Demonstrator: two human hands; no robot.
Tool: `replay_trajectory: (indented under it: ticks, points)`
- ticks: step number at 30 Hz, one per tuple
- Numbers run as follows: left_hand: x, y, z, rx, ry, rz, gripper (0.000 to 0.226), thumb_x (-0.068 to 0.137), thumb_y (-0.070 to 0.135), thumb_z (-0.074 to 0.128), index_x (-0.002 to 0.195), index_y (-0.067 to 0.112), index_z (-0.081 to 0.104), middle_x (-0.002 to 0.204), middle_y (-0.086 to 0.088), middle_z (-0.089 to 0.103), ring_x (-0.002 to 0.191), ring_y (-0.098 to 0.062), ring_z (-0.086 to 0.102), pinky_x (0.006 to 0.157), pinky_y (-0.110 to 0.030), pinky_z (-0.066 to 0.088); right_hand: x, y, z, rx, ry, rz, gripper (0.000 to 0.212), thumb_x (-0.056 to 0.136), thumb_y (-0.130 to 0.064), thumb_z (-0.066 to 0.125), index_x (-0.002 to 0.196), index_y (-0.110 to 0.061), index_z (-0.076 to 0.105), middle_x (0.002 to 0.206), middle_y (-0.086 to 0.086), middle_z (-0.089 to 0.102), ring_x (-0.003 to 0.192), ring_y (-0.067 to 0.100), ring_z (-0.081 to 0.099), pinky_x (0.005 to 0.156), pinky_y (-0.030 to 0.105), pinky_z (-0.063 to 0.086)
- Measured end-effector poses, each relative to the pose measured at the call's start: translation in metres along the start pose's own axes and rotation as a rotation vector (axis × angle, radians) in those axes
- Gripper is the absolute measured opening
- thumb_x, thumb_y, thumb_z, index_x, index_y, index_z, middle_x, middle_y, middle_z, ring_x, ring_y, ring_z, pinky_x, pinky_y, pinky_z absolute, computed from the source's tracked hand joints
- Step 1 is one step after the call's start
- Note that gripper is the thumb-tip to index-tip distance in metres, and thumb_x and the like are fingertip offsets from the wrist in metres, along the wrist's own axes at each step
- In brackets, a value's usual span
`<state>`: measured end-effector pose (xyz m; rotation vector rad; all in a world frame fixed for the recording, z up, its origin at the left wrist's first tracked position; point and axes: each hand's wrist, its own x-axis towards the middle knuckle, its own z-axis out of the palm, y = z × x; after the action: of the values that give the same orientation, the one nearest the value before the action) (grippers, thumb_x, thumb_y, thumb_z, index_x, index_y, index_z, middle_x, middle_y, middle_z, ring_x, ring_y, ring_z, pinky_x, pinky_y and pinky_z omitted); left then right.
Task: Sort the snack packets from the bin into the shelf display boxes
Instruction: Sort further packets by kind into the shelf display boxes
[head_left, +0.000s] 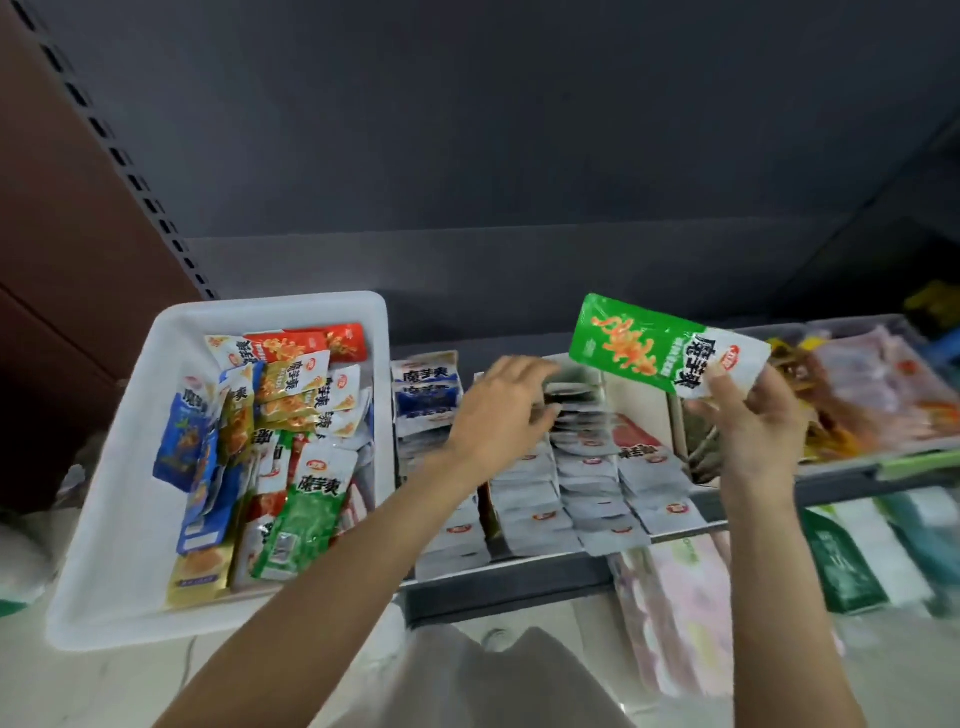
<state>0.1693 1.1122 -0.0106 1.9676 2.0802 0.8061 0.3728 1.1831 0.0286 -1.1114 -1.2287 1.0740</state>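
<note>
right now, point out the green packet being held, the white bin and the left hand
green packet (639, 349): head view, on its green printed face
white bin (270, 304): head view, on its far rim
left hand (498, 405): head view, on the back of the hand

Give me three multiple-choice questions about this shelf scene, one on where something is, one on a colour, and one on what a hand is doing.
1. Where is the white bin?
A. Left of the display boxes
B. Right of them
C. On the shelf above

2. What colour is the held packet?
A. Blue
B. Green and white
C. Gold

3. What is the right hand doing?
A. Hanging idle
B. Pressing the bin
C. Pinching the packet

Answers: A, the bin stands at the left; B, green body, white end; C, fingers grip its white end, while the left hand reaches over the boxes.
</note>
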Motion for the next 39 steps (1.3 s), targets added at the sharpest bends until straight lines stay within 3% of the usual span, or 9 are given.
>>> replay_trajectory:
  ticks: [5,9,15,18,22,25,32,36,39]
  points:
    - [0.009,0.005,0.025,0.168,-0.103,0.069,0.037,0.094,0.037,0.049,0.127,0.023,0.056,0.125,0.002,0.060,0.121,-0.018,0.046,0.104,-0.030,0.028,0.036,-0.001,-0.004,-0.496,-0.180,-0.349,0.016,0.094,-0.016,0.059,0.103,-0.007,0.068,0.084,-0.010,0.068,0.076,-0.004,0.058,0.065,0.007,0.041]
    - [0.000,0.003,0.031,0.201,-0.065,0.192,0.018,0.088,0.025,0.056,0.088,0.023,0.074,0.087,0.006,0.072,0.085,-0.019,0.063,0.091,-0.031,0.037,0.053,-0.003,0.016,-0.767,-0.413,-0.675,0.020,0.094,-0.019,0.056,0.107,-0.014,0.070,0.100,0.000,0.072,0.088,0.017,0.068,0.071,0.031,0.053]
    - [-0.008,0.004,0.038,0.184,-0.051,0.239,0.013,0.084,0.024,0.062,0.081,0.023,0.074,0.079,0.008,0.072,0.081,-0.017,0.063,0.084,-0.033,0.045,0.051,0.022,0.046,-1.007,-0.646,-0.794,0.020,0.089,-0.021,0.059,0.100,-0.031,0.072,0.093,-0.007,0.074,0.077,0.022,0.070,0.060,0.034,0.054]
    - [-0.007,0.003,0.038,0.180,-0.067,0.236,0.011,0.086,0.024,0.064,0.091,0.023,0.075,0.088,0.007,0.073,0.087,-0.018,0.062,0.085,-0.036,0.046,0.040,0.047,0.054,-1.220,-0.764,-0.726,0.025,0.089,-0.019,0.054,0.101,-0.034,0.070,0.097,-0.008,0.072,0.083,0.021,0.067,0.071,0.031,0.051]
    - [-0.008,0.001,0.041,0.198,-0.047,0.243,0.021,0.088,0.027,0.057,0.101,0.022,0.072,0.096,0.005,0.071,0.092,-0.019,0.062,0.087,-0.037,0.045,0.033,0.062,0.054,-1.169,-0.736,-0.736,0.021,0.084,-0.017,0.060,0.093,-0.031,0.073,0.089,-0.006,0.073,0.072,0.020,0.063,0.079,0.031,0.033]
    - [-0.010,0.002,0.036,0.162,0.038,0.216,0.032,0.088,0.033,0.048,0.110,0.020,0.068,0.103,0.005,0.069,0.099,-0.018,0.059,0.090,-0.032,0.040,0.033,0.062,0.049,-1.027,-0.699,-0.665,0.025,0.087,-0.020,0.063,0.111,-0.025,0.069,0.108,-0.004,0.070,0.097,0.021,0.064,0.088,0.035,0.037]
    - [-0.060,-0.024,-0.024,-0.123,0.545,0.002,0.024,0.093,0.024,0.049,0.097,0.009,0.068,0.087,0.005,0.064,0.083,-0.007,0.055,0.076,-0.019,0.042,-0.023,-0.010,0.052,-0.270,-0.346,-0.327,0.023,0.094,-0.010,0.055,0.112,-0.020,0.066,0.102,-0.008,0.070,0.097,0.004,0.062,0.087,0.018,0.046]
    - [-0.114,-0.076,-0.063,-0.132,0.693,-0.280,0.023,0.093,0.026,0.049,0.097,0.007,0.062,0.086,0.004,0.061,0.077,-0.005,0.055,0.067,-0.014,0.044,-0.068,-0.033,0.095,-0.162,-0.601,-0.273,0.020,0.094,-0.010,0.054,0.106,-0.021,0.066,0.091,-0.011,0.071,0.086,0.005,0.067,0.079,0.020,0.052]
    - [-0.155,-0.123,-0.081,-0.068,0.536,-0.548,0.017,0.089,0.022,0.062,0.102,0.011,0.061,0.088,0.000,0.067,0.079,-0.016,0.063,0.066,-0.029,0.052,-0.100,-0.023,0.145,-0.296,-0.926,-0.331,0.018,0.093,-0.013,0.056,0.106,-0.017,0.069,0.093,-0.008,0.072,0.084,0.003,0.066,0.077,0.021,0.053]
